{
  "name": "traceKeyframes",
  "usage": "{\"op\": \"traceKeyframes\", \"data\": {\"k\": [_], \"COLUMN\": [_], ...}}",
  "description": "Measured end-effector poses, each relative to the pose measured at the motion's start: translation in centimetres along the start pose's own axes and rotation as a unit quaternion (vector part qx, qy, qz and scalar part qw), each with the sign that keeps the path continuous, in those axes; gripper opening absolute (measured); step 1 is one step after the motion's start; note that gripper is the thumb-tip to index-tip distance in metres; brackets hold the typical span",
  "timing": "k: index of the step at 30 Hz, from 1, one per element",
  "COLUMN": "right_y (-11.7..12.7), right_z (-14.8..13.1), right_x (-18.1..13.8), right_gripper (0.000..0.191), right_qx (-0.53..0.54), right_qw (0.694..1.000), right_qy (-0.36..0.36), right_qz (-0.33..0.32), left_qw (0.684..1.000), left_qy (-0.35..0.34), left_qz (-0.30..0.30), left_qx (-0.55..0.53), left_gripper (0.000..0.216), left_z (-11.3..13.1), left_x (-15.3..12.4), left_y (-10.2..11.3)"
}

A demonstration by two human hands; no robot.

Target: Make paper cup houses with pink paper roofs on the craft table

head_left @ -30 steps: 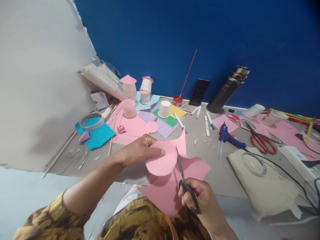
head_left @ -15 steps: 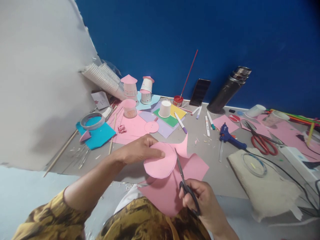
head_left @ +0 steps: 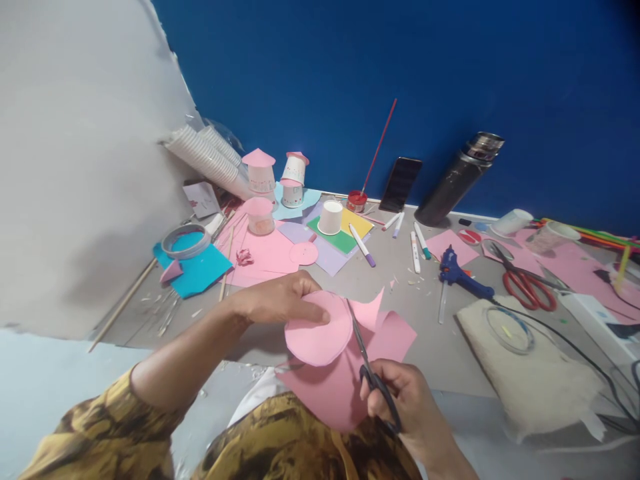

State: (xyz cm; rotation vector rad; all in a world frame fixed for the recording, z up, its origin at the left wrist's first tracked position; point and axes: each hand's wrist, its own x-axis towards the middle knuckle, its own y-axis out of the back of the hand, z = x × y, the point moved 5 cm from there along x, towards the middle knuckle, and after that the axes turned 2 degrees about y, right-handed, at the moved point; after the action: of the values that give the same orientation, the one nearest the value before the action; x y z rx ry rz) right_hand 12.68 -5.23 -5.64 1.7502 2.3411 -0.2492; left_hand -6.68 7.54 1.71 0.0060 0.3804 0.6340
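Observation:
Between the thumb and fingers of my left hand is a round piece of pink paper, its edge marked by a thin dark line. My right hand grips black-handled scissors, whose blades lie along the circle's right edge. A partly cut strip of pink paper sticks out beyond the blades. Below, a larger pink sheet hangs over the table's front edge, near my lap.
Pink-roofed paper cups, a white cup and markers stand or lie behind my hands. On the right are a blue glue gun, red-handled scissors and a black flask. A tape roll rests at left.
My left hand has shifted the paper circle slightly down and turned it. The cut strip leans further right, and the scissors have barely moved.

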Motion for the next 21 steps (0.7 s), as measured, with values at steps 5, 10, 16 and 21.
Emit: {"op": "traceKeyframes", "data": {"k": [5, 10, 16, 21], "right_y": [-0.2, -0.4, -0.3, 0.0], "right_z": [0.0, -0.4, 0.0, -0.7], "right_x": [0.1, -0.1, 0.2, 1.0], "right_gripper": [0.041, 0.043, 0.050, 0.066], "right_qx": [0.018, 0.029, 0.015, 0.034], "right_qw": [1.000, 1.000, 1.000, 0.998], "right_qy": [0.001, -0.006, -0.013, -0.026], "right_qz": [0.008, 0.002, 0.000, 0.034], "left_qw": [0.999, 1.000, 1.000, 1.000], "left_qy": [0.004, 0.000, -0.009, -0.005], "left_qz": [0.023, 0.011, 0.009, 0.009], "left_qx": [-0.027, -0.021, 0.007, -0.004], "left_gripper": [0.031, 0.032, 0.036, 0.033], "left_z": [-0.2, -0.2, -0.2, -0.4], "left_x": [-0.2, -0.2, 0.0, 0.3], "left_y": [0.4, 0.2, 0.2, 0.6]}}
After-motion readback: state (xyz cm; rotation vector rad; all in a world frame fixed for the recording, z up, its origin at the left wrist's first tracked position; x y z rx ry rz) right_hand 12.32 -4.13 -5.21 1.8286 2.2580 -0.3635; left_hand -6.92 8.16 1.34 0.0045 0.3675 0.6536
